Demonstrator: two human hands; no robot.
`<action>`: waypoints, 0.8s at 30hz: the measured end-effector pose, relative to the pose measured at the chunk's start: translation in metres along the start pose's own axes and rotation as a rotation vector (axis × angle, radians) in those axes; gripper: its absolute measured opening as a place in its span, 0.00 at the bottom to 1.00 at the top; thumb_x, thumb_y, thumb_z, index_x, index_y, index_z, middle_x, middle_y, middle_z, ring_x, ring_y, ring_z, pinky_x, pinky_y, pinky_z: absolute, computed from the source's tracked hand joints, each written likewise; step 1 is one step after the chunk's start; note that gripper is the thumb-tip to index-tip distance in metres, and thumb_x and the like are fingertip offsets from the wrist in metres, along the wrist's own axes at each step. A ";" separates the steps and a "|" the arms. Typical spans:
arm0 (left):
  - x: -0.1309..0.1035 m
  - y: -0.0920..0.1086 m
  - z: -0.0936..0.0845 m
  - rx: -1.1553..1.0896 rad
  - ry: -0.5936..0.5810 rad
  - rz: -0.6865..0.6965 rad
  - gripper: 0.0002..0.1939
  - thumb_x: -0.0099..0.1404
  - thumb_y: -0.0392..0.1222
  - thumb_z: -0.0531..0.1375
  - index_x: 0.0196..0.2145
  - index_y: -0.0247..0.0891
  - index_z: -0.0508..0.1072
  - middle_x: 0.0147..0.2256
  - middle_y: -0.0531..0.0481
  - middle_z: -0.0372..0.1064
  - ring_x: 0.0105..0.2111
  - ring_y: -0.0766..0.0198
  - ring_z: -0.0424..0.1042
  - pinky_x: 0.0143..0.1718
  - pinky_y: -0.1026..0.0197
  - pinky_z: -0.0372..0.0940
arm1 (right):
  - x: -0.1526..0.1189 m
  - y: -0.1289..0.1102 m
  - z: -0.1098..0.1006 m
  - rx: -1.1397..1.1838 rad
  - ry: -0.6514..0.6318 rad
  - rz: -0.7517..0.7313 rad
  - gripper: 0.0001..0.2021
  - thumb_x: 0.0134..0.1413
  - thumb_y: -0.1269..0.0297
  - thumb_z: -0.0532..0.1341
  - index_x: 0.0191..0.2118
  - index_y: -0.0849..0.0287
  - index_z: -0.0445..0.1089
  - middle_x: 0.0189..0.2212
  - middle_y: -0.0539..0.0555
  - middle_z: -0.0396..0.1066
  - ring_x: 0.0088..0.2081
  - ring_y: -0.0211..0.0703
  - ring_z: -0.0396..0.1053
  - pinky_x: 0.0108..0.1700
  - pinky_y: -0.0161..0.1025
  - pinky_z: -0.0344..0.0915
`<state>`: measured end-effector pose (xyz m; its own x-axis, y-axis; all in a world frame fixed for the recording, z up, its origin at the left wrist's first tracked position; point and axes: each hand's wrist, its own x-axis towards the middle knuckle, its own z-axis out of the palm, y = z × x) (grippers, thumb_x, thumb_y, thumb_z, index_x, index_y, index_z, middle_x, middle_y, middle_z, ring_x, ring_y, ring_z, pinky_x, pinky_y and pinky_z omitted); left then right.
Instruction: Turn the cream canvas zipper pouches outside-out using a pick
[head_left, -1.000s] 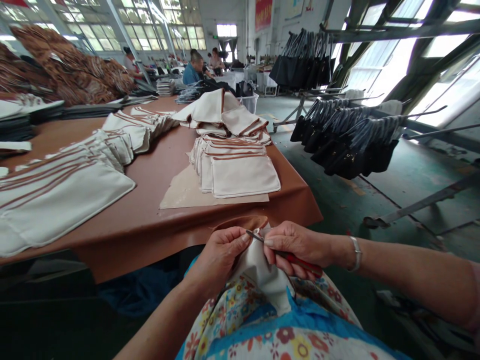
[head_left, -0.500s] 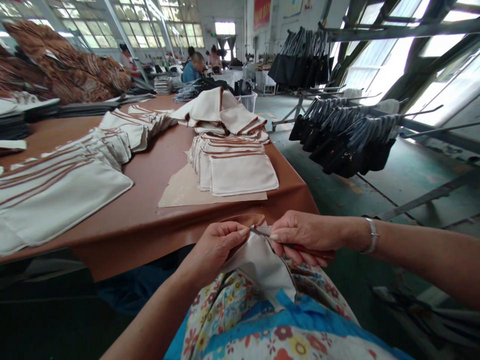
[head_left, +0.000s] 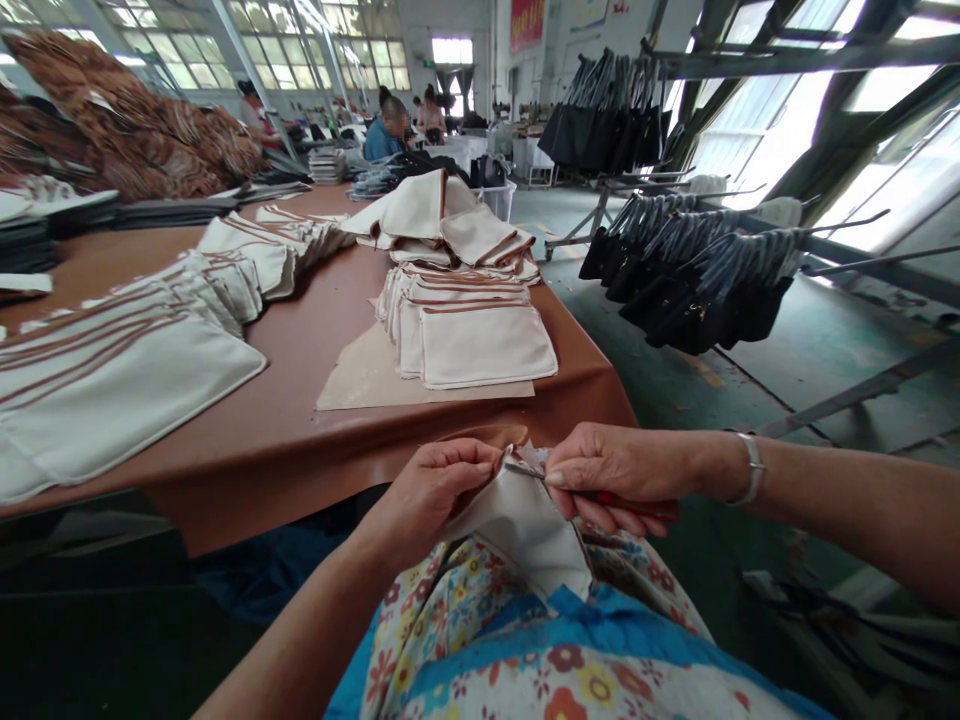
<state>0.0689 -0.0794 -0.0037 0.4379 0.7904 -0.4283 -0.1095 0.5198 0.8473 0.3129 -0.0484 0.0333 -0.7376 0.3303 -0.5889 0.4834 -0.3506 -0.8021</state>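
Observation:
Over the floral apron hangs a white piece with brown edging (head_left: pixel 525 525). My left hand (head_left: pixel 442 485) pinches its upper edge between thumb and fingers. Wrapped round a red-handled tool (head_left: pixel 637 505) is my right hand (head_left: pixel 611 475), with a bracelet at the wrist. The tool's thin metal tip points left and touches or lies close to the piece's upper edge, beside my left fingertips. Just beyond, a stack of white pieces with brown edges (head_left: pixel 487 345) lies on a sheet of brown paper (head_left: pixel 352 375).
The brown-covered table (head_left: pixel 300 350) reaches close in front of the hands. More white pieces (head_left: pixel 142 370) lie overlapped at its left. Brown material (head_left: pixel 142 120) is heaped at the back left. Black bags (head_left: pixel 690 290) hang from a rack at right. People sit in the background.
The tool's metal tip has shifted slightly right and down, away from my left fingertips. My right hand has moved a little to the right. My left hand keeps its pinch.

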 end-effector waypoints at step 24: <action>0.002 -0.001 0.015 0.275 0.083 0.089 0.09 0.51 0.36 0.65 0.32 0.31 0.74 0.27 0.52 0.70 0.23 0.72 0.62 0.24 0.69 0.55 | 0.009 0.025 0.016 0.173 0.048 -0.069 0.16 0.65 0.56 0.51 0.34 0.63 0.68 0.18 0.47 0.68 0.10 0.29 0.60 0.10 0.25 0.58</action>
<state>0.0836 -0.0831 -0.0009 0.3615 0.8588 -0.3630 0.1062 0.3489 0.9311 0.3110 -0.0681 0.0095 -0.7407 0.3990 -0.5405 0.3408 -0.4701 -0.8141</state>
